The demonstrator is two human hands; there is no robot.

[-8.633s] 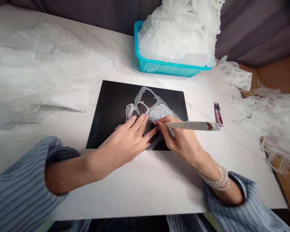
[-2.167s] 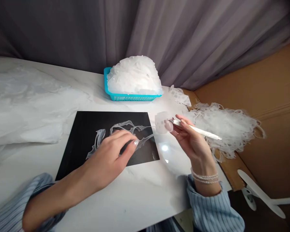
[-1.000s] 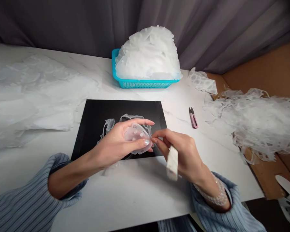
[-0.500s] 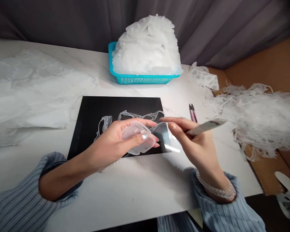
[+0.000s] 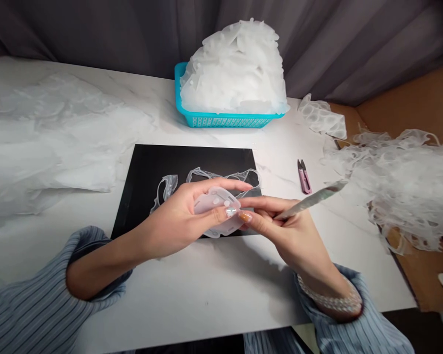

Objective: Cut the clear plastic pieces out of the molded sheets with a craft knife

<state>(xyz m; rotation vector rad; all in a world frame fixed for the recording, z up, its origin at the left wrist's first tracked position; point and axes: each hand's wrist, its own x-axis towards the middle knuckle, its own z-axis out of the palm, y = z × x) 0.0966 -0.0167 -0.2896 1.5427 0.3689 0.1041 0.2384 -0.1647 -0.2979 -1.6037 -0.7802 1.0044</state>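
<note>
My left hand [image 5: 179,214] holds a translucent moulded plastic piece [image 5: 217,206] with small round holes, gripping it between thumb and fingers above the black mat [image 5: 140,167]. My right hand [image 5: 284,231] grips a long pale flat file [image 5: 312,199] between its fingers. The tip of its forefinger comes up against the plastic piece's right edge. The file's blade points up and to the right, away from the piece. A thin, clear, looped plastic strip [image 5: 221,174] lies on the mat behind my left hand.
A teal basket [image 5: 221,120] heaped with white translucent pieces stands beyond the mat. Pink thread snips [image 5: 304,178] lie on the white marble-look table [image 5: 206,300]. Lacy plastic scrap [image 5: 402,187] piles up at right, and white film [image 5: 51,137] spreads at left.
My right hand has moved left towards the plastic piece, and the file has swung lower and closer to the table. My left hand still holds the piece, and it has turned slightly.
</note>
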